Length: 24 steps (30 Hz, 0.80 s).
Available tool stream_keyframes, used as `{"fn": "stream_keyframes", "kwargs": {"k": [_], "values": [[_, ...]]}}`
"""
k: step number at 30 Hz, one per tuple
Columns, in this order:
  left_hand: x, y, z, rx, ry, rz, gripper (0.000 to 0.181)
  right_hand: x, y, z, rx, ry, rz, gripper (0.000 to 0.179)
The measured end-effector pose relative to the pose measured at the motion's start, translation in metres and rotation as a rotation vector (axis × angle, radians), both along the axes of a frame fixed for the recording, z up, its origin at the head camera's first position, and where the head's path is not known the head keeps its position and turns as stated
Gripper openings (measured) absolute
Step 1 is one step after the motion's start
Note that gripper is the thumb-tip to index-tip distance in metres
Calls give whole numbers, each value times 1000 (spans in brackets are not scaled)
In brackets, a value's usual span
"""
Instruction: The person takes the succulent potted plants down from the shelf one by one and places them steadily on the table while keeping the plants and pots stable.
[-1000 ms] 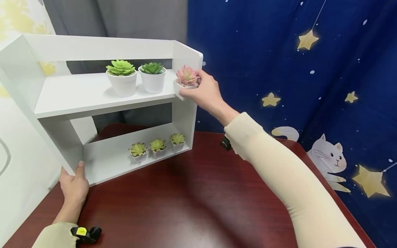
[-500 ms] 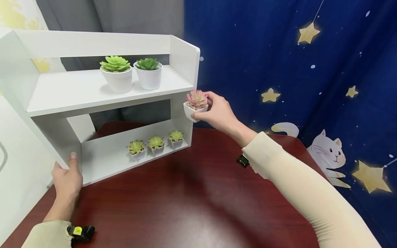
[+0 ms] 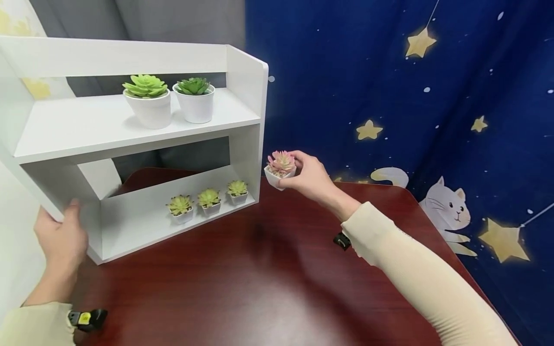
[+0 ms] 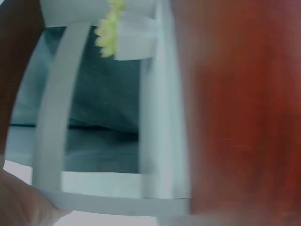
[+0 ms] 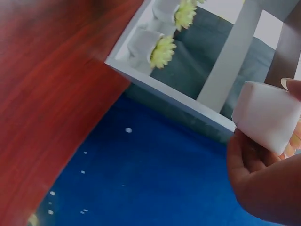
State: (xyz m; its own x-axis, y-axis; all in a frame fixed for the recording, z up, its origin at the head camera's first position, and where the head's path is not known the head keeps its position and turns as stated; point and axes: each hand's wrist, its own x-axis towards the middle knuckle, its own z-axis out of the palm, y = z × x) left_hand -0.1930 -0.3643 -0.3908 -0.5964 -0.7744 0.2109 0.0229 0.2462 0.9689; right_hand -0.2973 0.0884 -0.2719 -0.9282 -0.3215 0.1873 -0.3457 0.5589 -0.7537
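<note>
In the head view my right hand (image 3: pixel 313 179) pinches a small white square pot (image 3: pixel 273 179) with a pink succulent (image 3: pixel 282 163), held in the air just right of the white shelf (image 3: pixel 130 139). The right wrist view shows the pot (image 5: pixel 265 115) from below, fingers and thumb round it. My left hand (image 3: pixel 62 240) grips the shelf's left side panel near its lower front, thumb on the inner side. Two round white pots, one with a bright green succulent (image 3: pixel 146 86) and one with a darker green succulent (image 3: pixel 193 86), stand on the upper board.
Three small yellow-green succulents in square pots line the right part of the lower board, the nearest potted succulent (image 3: pixel 181 209) leftmost. The shelf stands on a dark red table (image 3: pixel 216 283). Behind hang a grey curtain (image 3: pixel 182 21) and a blue starry curtain (image 3: pixel 329 86).
My right hand has carried the potted pink succulent off the upper board's right end, down and to the right. My left hand has moved up along the side panel. The shelf sits farther left in view.
</note>
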Motion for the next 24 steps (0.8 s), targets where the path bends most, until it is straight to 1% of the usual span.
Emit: {"fn": "stream_keyframes", "kwargs": {"k": [1,3,6,8,9,10,11,16,20,24], "values": [[0,-1,6,2,22,1,45,0,1,-4,-2,-8,-1,69],[-2,-1,16,-5,43,-15,46,-1,2,-12,-14,-22,-5,69],[-5,-3,29,-61,39,-17,47,-2,4,-25,-33,-47,-12,71],[-5,-5,33,-110,21,-13,46,-3,5,-35,-28,-71,-11,72],[-5,-5,35,-115,17,-6,46,-3,4,-40,-18,-81,-13,73],[-5,-6,36,-131,11,4,45,-4,5,-45,-1,-87,-13,74],[-5,-5,38,-127,15,13,44,-4,5,-50,20,-86,-15,73],[-6,-1,40,-128,34,13,44,-4,9,-71,107,-64,-38,69],[-7,-1,38,-159,32,8,45,-4,12,-89,141,-71,-46,64],[-8,-2,35,-183,40,9,45,-2,15,-110,174,-91,-65,66]]}}
